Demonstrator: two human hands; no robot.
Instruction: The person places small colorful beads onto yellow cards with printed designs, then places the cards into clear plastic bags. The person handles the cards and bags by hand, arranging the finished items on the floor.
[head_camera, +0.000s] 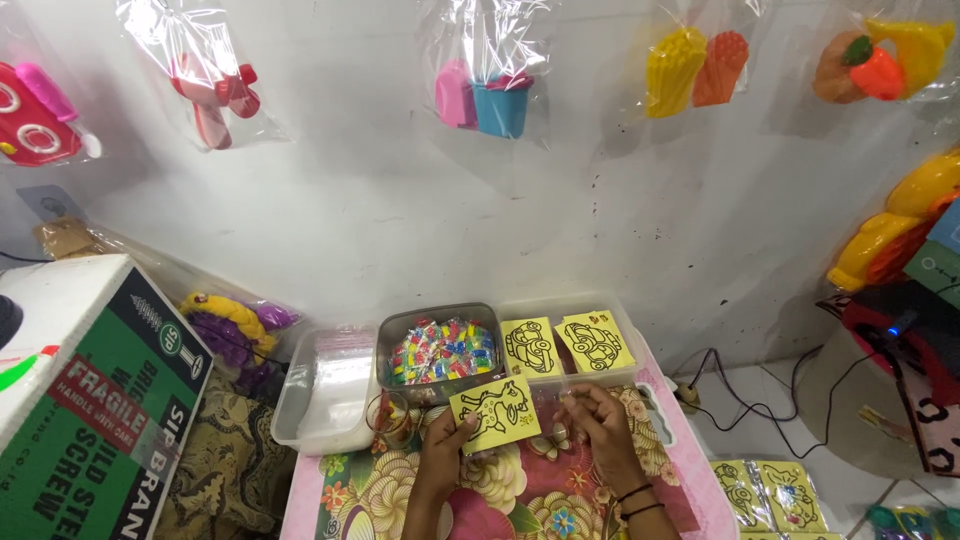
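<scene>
While both hands work over the flowered tabletop (380, 490), the positions are as follows.

Left hand: the left hand (445, 440) pinches the lower left edge of a yellow picture card (494, 411) between thumb and fingers.
Right hand: the right hand (598, 425) has its fingers curled at the card's right side; whether they grip the card or a clear wrapper cannot be told.
Card: yellow, printed with a black outline animal, held tilted just above the tabletop, in front of the trays.
Behind the card: a grey tray (385, 345) filled with small multicoloured packets (443, 352).
Beside it: a clear tray (625, 325) holding two yellow car cards (565, 345).
Left of the trays: a clear bin (290, 410) with plastic bags (340, 375).
Wall: packaged plastic toys (485, 95) hang above.
</scene>
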